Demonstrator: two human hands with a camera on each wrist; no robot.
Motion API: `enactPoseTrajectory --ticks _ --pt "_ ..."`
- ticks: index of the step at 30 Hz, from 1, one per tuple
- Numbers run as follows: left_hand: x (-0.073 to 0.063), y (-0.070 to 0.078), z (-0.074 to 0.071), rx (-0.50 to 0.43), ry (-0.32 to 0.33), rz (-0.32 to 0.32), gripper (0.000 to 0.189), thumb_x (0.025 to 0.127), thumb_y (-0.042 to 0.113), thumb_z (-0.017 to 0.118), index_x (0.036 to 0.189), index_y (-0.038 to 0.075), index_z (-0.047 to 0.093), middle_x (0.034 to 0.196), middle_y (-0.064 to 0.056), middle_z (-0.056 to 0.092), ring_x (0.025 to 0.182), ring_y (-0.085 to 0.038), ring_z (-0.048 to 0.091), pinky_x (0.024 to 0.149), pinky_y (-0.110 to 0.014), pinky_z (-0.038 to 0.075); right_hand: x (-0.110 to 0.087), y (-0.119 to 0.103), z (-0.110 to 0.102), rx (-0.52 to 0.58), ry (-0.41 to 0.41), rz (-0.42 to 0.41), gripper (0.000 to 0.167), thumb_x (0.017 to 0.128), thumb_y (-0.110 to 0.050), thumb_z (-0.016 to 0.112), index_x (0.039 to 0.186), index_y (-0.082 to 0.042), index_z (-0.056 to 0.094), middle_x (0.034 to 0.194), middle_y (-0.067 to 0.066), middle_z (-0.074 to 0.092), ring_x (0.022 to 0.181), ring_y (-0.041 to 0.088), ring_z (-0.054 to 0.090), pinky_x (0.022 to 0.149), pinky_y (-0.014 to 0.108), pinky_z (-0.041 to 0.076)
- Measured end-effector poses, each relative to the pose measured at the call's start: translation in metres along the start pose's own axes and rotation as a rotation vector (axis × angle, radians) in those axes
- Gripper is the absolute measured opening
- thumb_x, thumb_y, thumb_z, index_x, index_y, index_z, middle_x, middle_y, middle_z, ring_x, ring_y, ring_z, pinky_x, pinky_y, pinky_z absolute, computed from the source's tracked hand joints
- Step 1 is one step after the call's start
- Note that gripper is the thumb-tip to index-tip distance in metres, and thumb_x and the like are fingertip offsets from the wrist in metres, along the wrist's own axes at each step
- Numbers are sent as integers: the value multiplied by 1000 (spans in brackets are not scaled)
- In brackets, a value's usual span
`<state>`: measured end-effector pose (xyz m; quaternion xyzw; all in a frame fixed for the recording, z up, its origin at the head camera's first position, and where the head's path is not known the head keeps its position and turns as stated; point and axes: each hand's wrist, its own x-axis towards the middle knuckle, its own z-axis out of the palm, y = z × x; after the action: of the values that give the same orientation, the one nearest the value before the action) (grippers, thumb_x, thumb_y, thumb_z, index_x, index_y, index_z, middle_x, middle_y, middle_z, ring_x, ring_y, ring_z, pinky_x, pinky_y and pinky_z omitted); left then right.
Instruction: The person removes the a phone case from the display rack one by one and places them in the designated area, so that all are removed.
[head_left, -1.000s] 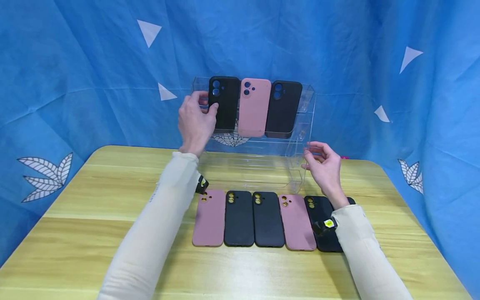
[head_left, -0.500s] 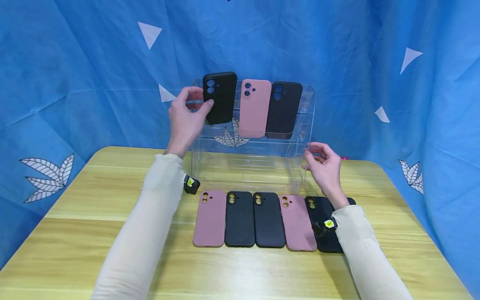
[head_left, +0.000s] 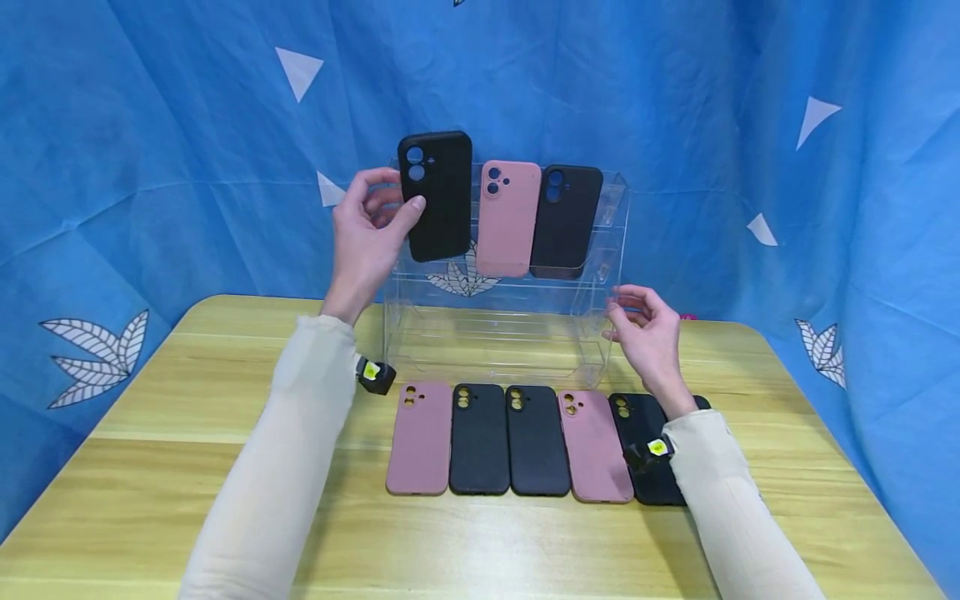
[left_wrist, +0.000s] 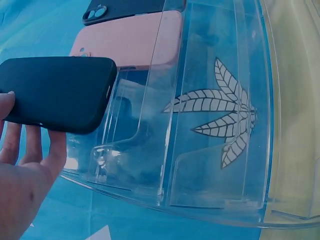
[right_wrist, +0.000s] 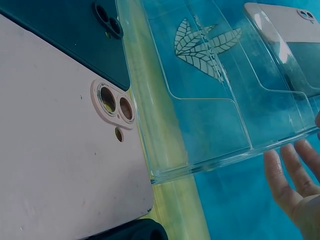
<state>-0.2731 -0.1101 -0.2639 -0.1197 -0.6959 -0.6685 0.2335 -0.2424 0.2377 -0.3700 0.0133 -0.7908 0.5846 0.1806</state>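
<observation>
My left hand point(head_left: 367, 237) pinches a black phone case point(head_left: 438, 200) by its left edge, thumb on the back and fingers behind. In the left wrist view the case point(left_wrist: 57, 92) is raised in front of the clear acrylic stand point(left_wrist: 215, 165). On the stand's top tier a pink case point(head_left: 508, 218) and another black case point(head_left: 566, 221) lean side by side. My right hand point(head_left: 647, 333) is at the stand's right side, its fingers loosely bent. In the right wrist view the fingertips point(right_wrist: 287, 152) are right at the side panel's edge.
On the wooden table point(head_left: 480, 550), in front of the stand, lies a row of pink point(head_left: 418, 437) and black point(head_left: 480, 437) phone cases. My right forearm point(head_left: 735, 500) covers part of the rightmost ones. A blue curtain point(head_left: 187, 125) hangs behind the table.
My left hand has lifted the black case off the stand's top tier and brought it up, left and toward me. The right hand has stayed by the stand's side.
</observation>
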Motion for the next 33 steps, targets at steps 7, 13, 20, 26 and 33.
enactPoseTrajectory --ticks 7,13,20,26,33 --pt "-13 -1 -4 -22 -61 11 45 96 15 72 137 20 55 100 -2 70 79 -18 70 74 -27 64 2 1 1 13 0 -3 34 102 -16 62 133 -3 60 113 0 63 99 12 70 71 20 62" --pt "-24 -9 -8 -40 -66 2 49 95 11 73 139 23 55 96 1 70 74 -15 71 70 -26 64 2 1 2 10 -2 2 36 102 -18 63 133 -2 59 115 3 63 98 12 69 71 21 62" --pt "-37 -19 -14 -2 -68 -41 51 95 12 73 141 24 54 93 5 68 71 -13 71 67 -28 63 3 0 2 9 -5 4 36 102 -19 63 134 -2 59 118 8 63 99 10 70 72 21 62" --pt "-49 -25 -21 8 -86 -105 51 96 14 73 141 25 52 96 4 69 74 -12 73 68 -29 64 3 1 1 28 -22 15 35 103 -17 61 135 -2 58 116 2 63 100 11 70 73 21 62" --pt "-65 -34 -30 23 -94 -149 52 95 16 73 142 28 52 94 6 69 75 -9 72 66 -28 63 5 3 -2 99 -47 77 35 103 -18 62 135 -5 59 112 -7 63 102 7 68 75 22 62"
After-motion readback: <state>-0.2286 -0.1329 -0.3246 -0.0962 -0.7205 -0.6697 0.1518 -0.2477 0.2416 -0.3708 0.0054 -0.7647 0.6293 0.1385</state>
